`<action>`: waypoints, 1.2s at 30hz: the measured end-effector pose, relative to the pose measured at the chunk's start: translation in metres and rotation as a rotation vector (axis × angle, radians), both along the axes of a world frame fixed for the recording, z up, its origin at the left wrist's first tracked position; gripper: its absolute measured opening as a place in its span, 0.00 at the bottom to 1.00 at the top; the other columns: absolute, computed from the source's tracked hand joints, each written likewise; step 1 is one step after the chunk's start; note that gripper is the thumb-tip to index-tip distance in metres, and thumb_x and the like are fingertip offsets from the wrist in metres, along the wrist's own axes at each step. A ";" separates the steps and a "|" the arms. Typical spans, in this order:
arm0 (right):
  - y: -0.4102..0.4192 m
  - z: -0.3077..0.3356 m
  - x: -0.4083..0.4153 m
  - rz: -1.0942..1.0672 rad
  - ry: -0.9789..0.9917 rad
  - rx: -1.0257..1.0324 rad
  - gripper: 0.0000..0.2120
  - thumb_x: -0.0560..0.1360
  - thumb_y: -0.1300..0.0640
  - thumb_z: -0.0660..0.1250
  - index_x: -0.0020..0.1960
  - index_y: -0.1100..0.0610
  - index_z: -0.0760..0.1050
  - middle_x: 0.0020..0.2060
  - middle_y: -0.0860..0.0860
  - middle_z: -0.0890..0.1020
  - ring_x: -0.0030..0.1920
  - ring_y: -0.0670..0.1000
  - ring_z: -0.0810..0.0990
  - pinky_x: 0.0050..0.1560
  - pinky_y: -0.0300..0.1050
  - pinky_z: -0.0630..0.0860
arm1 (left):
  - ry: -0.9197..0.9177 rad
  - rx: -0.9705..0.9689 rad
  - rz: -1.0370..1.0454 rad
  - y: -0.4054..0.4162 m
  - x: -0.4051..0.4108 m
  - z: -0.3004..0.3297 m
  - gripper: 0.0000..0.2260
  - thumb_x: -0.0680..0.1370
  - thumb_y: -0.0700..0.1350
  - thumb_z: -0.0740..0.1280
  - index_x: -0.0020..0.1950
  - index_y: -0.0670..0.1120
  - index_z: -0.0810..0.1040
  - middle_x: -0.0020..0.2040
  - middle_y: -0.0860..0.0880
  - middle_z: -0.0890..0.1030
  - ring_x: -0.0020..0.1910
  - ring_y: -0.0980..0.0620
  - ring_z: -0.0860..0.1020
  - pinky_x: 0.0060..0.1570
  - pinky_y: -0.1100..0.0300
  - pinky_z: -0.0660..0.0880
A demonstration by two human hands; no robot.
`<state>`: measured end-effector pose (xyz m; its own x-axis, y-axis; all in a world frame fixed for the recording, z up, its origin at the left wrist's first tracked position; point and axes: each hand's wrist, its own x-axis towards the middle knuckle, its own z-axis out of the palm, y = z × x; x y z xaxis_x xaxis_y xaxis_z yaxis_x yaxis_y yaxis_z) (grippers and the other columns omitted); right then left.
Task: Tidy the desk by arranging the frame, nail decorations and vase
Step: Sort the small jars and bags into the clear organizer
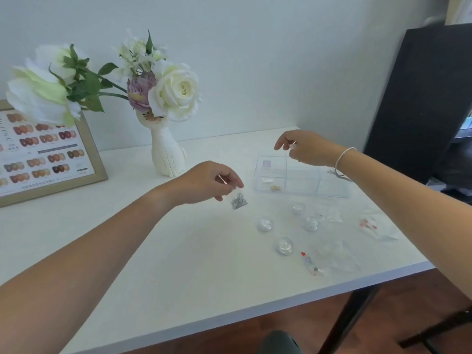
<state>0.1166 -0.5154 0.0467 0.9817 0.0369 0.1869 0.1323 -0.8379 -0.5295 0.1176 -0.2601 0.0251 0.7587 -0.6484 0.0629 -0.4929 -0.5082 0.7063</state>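
Hands (209, 181) pinch clear glitter-filled packet (238, 200) above smooth white desk (153, 238).

A white table (178, 251) stands against a pale wall (255, 60), with a dark cabinet (421, 98) at right and reddish wooden floor (293, 315) below.

A big black box (419, 98) stood at the right, by the white wall (281, 60); under the white desk (178, 251) a brown wood floor (281, 320) showed, with a black leg (350, 320).
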 end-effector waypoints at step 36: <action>-0.021 -0.008 0.034 -0.024 0.026 0.290 0.09 0.71 0.66 0.64 0.40 0.51 0.73 0.33 0.48 0.80 0.30 0.48 0.75 0.30 0.35 0.74 | -0.163 -0.105 0.191 -0.086 0.083 -0.029 0.11 0.76 0.42 0.64 0.57 0.50 0.79 0.53 0.56 0.76 0.49 0.55 0.72 0.45 0.68 0.66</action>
<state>0.1503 -0.5360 0.0385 0.9863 -0.0374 0.1607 0.0974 -0.6541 -0.7501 0.2006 -0.3462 -0.0035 0.8411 -0.4777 0.2537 -0.5067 -0.5315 0.6788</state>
